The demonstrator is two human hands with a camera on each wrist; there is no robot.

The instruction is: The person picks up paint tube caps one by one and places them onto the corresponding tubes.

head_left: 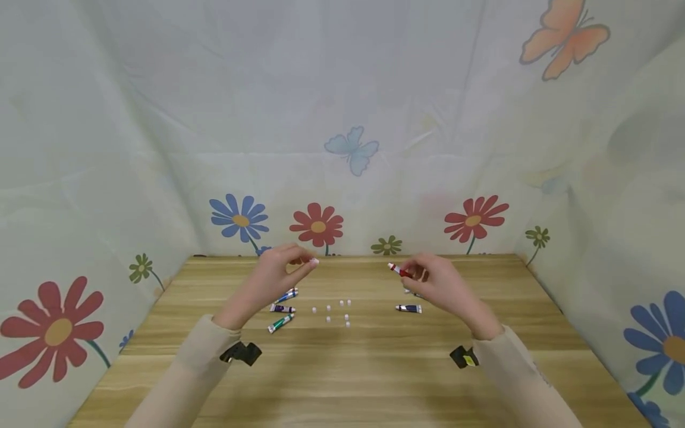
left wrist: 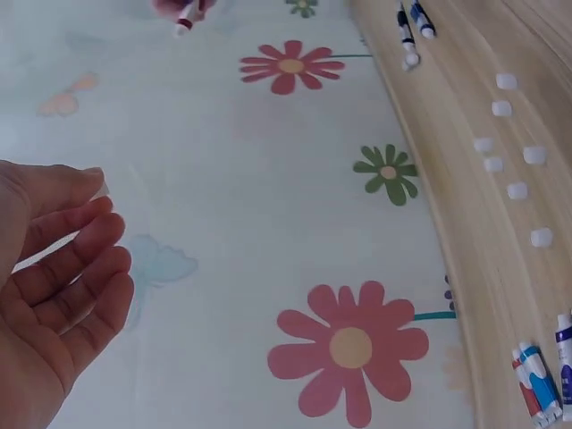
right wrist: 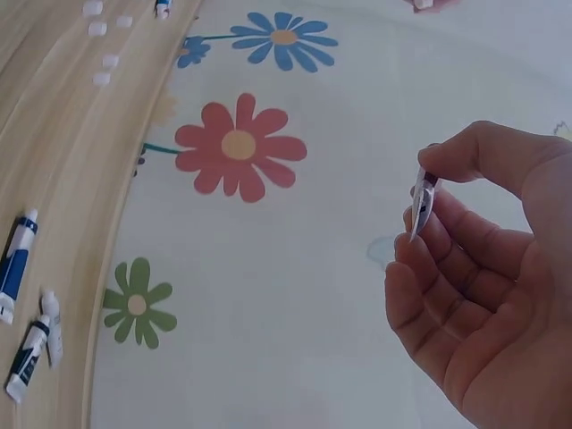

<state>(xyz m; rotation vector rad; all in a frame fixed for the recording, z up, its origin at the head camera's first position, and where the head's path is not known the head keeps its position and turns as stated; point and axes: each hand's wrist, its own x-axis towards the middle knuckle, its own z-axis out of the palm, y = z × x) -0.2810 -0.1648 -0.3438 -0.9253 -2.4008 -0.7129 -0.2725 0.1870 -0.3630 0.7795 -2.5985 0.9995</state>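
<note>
Fingers of the left hand [head_left: 271,275] pinch a small white piece [head_left: 314,261] between thumb and index fingertip; mostly covered, it seems to match the caps below. Thumb and fingers of the right hand [head_left: 441,284] pinch a slim red tube [head_left: 400,270], its white, narrow end pointing toward the left hand. Both hands are raised above the tabletop [head_left: 342,374], well apart.

Seven squat white caps [head_left: 346,317], smooth and blocky, lie scattered on the streaky, wood-grained surface between the hands. Left of them lie a green tube [head_left: 280,323], a purple tube [head_left: 282,309] and a blue tube [head_left: 287,296], with flattened tails. On the right, a dark blue tube [head_left: 409,308] lies crosswise near the right hand. Behind hangs a softly creased pale cloth [head_left: 257,107] printed with round-petalled flowers and butterflies.
</note>
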